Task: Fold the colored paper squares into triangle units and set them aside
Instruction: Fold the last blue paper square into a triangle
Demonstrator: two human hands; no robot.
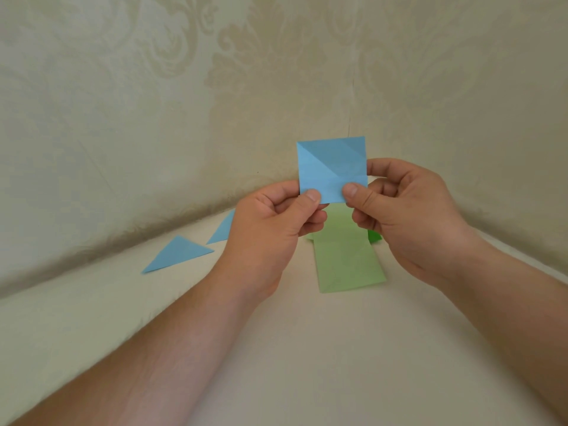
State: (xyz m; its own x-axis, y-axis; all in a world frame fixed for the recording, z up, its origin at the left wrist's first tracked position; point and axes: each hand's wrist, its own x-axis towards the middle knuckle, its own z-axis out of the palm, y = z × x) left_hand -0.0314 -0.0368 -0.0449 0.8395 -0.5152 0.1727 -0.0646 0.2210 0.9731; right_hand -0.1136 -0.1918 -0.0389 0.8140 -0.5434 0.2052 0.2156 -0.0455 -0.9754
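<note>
A blue paper square [332, 162] with diagonal and horizontal creases is held upright above the table. My left hand [270, 232] pinches its lower left corner between thumb and fingers. My right hand [405, 216] pinches its lower right part, thumb on the front. Two folded blue triangles lie on the table at the left, one in the open [176, 253] and one [222, 229] partly hidden behind my left hand. Light green paper squares [347, 262] lie flat below the hands, with a darker green piece [374, 235] peeking out under my right hand.
The pale table [276, 348] meets a patterned cream wall [215, 87] that curves round the back and both sides. Both forearms reach in from the bottom corners.
</note>
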